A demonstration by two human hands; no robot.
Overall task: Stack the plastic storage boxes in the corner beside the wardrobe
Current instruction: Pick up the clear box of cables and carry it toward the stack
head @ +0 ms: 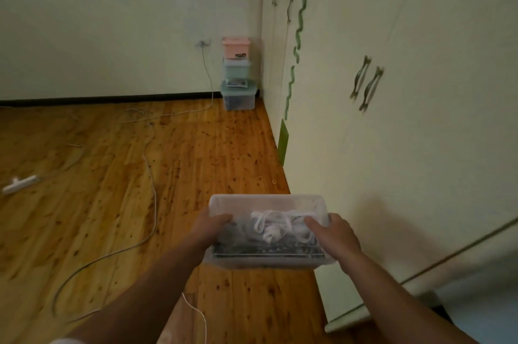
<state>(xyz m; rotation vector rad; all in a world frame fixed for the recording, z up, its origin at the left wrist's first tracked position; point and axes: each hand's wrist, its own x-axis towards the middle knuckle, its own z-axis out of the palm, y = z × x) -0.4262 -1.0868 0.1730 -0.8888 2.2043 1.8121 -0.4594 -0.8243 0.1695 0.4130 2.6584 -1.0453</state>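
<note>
Low in the middle of the view, the left hand (213, 224) and the right hand (333, 234) clamp a clear plastic box (266, 199) between them, one at each short end. Each thumb lies over the top edge, and the other fingers wrap down the sides and out of sight beneath. The box hangs level in the air above the wooden floor (112, 217), just beside the wardrobe (420, 133) and well short of the corner.

It looks like thin, stiff plastic with smooth walls, so probably a little slippery. A coiled white cord (276, 221) and some dark items lie loose inside. I judge it light to middling in weight, with a load that could slide if the box tips. The two ends under the rim are the sensible place to hold it (a one-handed grip on a long side would likely twist it).

Further off, three boxes stand stacked in the corner against the wardrobe's side: a pink box (235, 48) on top, a pale green box (236, 69) below it, and a bottom box (238, 98) with a green lid. Cables (151, 175) trail across the floor to the left, near a white power strip (19, 184), and could catch a foot.
</note>
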